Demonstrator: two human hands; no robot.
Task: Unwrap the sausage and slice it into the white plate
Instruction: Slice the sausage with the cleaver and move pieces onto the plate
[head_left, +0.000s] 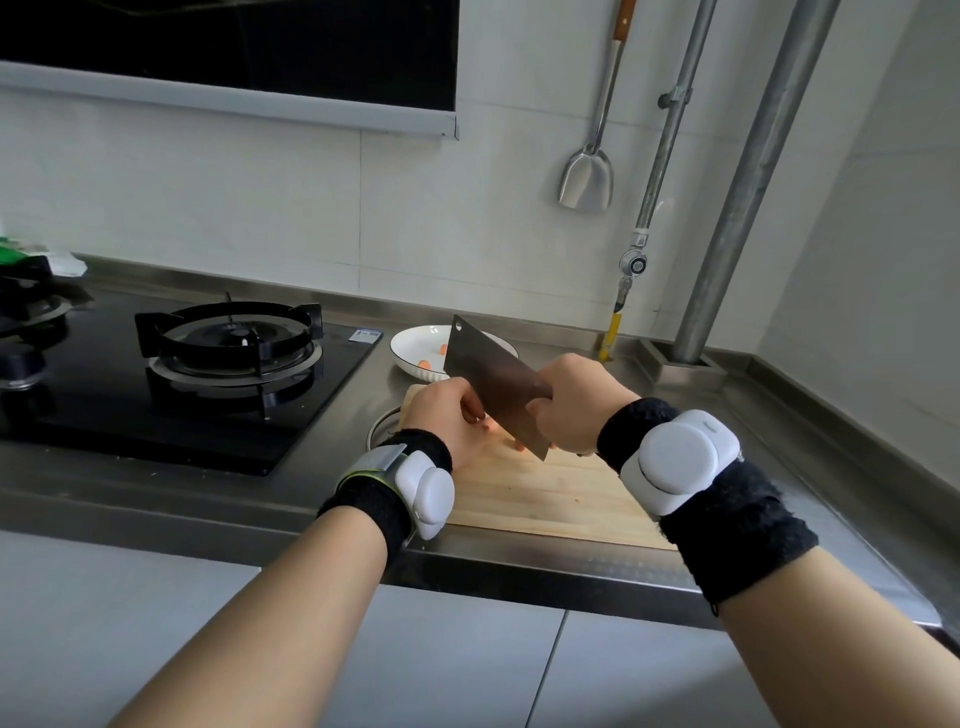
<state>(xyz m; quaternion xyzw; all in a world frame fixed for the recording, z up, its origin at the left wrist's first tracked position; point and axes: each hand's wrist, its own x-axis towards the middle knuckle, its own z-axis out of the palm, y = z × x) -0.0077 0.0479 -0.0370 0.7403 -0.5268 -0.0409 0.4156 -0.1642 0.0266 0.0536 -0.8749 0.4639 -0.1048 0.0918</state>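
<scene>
counter (322, 493): stainless steel, runs left to right with a raised lip along the far wall
cutting board (545, 493): pale wood, lies on the counter at the near edge, right of the stove
stove (208, 400): black glass gas top on the left, black pan support over the burner, no flame i can see
white plate (410, 343): on the counter just past the far end of the board, a few orange slices (426, 365) in it
right hand (576, 405): wrapped tight around the cleaver's handle
cleaver (488, 384): big dark blade tilted, near corner down at the board, far corner up in front of the plate
left hand (447, 415): fingers curled right beside the flat of the blade; can't tell if it's actually gripping anything
sausage (518, 445): just a small pinkish bit showing on the board by the blade's low corner, rest is hidden
wrists: black sweatbands (737, 535) with white plastic pods on both
wall (260, 197): white tile, a metal spatula (587, 176) hanging up, grey pipes (748, 182) in the right corner
hood (234, 47): dark, top left
cabinets (156, 623): plain grey doors under the counter
</scene>
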